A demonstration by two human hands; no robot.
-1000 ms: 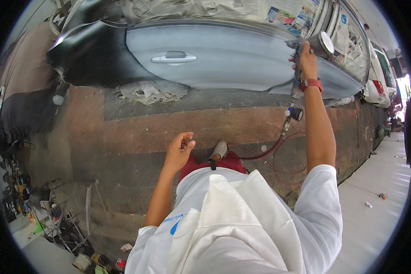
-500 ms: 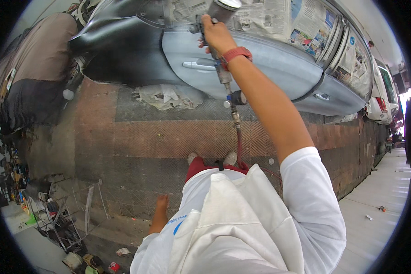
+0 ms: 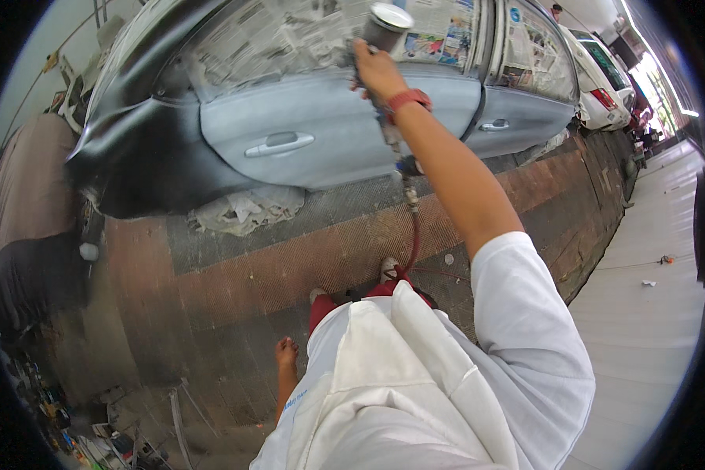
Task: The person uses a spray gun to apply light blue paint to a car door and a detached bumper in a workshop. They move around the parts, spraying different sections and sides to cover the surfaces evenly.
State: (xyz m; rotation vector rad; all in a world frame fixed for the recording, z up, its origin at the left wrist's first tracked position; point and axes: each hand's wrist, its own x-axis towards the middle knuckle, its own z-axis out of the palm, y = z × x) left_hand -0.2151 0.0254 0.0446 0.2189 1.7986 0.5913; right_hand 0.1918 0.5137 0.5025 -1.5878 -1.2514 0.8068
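Observation:
My right hand (image 3: 382,77) is closed round the grip of a spray gun (image 3: 383,117), with a red band on the wrist. On top of the gun sits a dark cup with a silver lid (image 3: 391,17). A gauge and a dark red hose (image 3: 415,239) hang below the grip. Beyond the gun is a car door (image 3: 337,141) in pale grey, its windows covered with newspaper (image 3: 274,39). The gun's nozzle is hidden from me. My left hand (image 3: 287,350) hangs low at my side, fingers loosely bent and a little apart, holding nothing.
A dark rear fender (image 3: 149,157) adjoins the door, with crumpled covering (image 3: 251,210) over the wheel. A draped brown and black cover (image 3: 35,188) stands at the left. Metal frames (image 3: 133,446) are at lower left. A white car (image 3: 595,78) stands at far right. The hose crosses the floor.
My view has turned and shifted, so the car sits farther left and lower in it. My right hand still grips the spray gun, now nearer the door's front part.

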